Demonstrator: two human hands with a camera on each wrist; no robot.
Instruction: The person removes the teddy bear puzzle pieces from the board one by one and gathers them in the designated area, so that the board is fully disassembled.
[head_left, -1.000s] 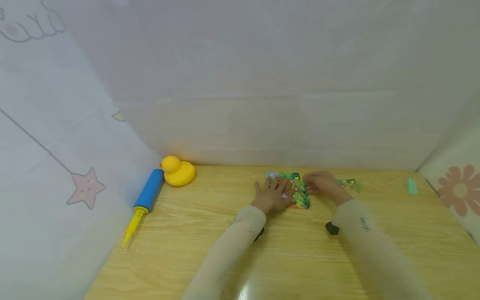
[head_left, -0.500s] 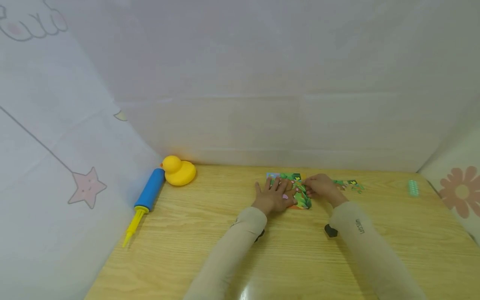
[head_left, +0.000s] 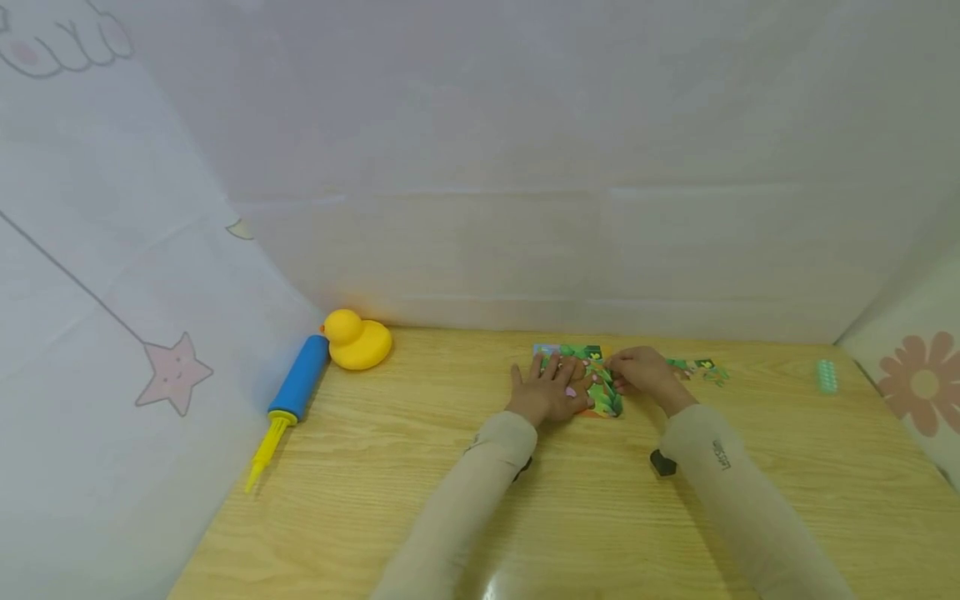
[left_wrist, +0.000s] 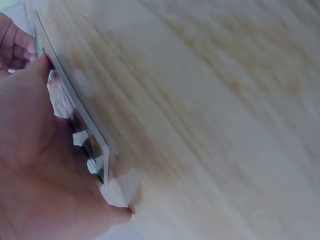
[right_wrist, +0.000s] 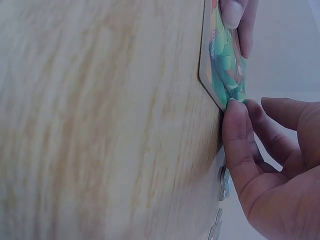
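Observation:
A colourful jigsaw puzzle (head_left: 602,392) lies on the wooden table, its picture green with orange and pink. My left hand (head_left: 550,395) rests flat on it with fingers spread. In the left wrist view, the puzzle's thin board edge (left_wrist: 82,107) runs beside the left palm. At the right side of the puzzle, my right hand (head_left: 643,372) bends its fingers down. The right wrist view shows its fingertips (right_wrist: 234,107) touching the board's corner; whether they pinch a piece is hidden. Loose puzzle pieces (head_left: 705,369) lie just right of this hand.
A yellow rubber duck (head_left: 358,340) and a blue hand pump (head_left: 300,379) with a yellow nozzle stand at the left. A small mint-green bumpy object (head_left: 827,377) lies far right. White cloth walls (head_left: 480,208) close off the back and sides.
The right hand's fingers have settled closer against the puzzle's right edge, and its forearm has shifted slightly left. The left hand stays on the puzzle.

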